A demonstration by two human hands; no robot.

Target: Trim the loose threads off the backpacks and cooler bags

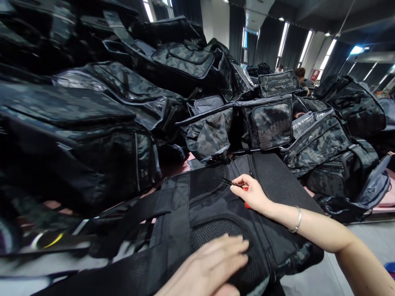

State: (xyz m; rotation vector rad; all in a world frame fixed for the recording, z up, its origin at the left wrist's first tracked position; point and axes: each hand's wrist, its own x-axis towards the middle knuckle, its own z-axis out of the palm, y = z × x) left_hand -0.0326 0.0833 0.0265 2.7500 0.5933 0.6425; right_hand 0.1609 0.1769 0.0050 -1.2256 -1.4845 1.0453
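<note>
A heap of camouflage bags (129, 82) is spreading in front of you across the upper left and middle of the frame and on to the right edge. Under it, the pink worktop (389, 198) is showing in patches, most clearly at the right edge. Nearer to you, the black bag (284, 193) is lying with its padded panel facing up, taking up the centre and lower centre of the frame. A wide black band (180, 222) is running along its left side. Your left hand (212, 265) is stretching out flat and slightly blurred at the lower centre, its fingers loose and grasping nothing; it is lying over the mesh pad (212, 230), though you cannot tell whether it is pressing down. Your right hand (251, 192), just right of centre, is gripping the red-handled scissors (228, 181), whose dark blades are pointing left above the bag. A silver bracelet (298, 220) is circling your right wrist.
</note>
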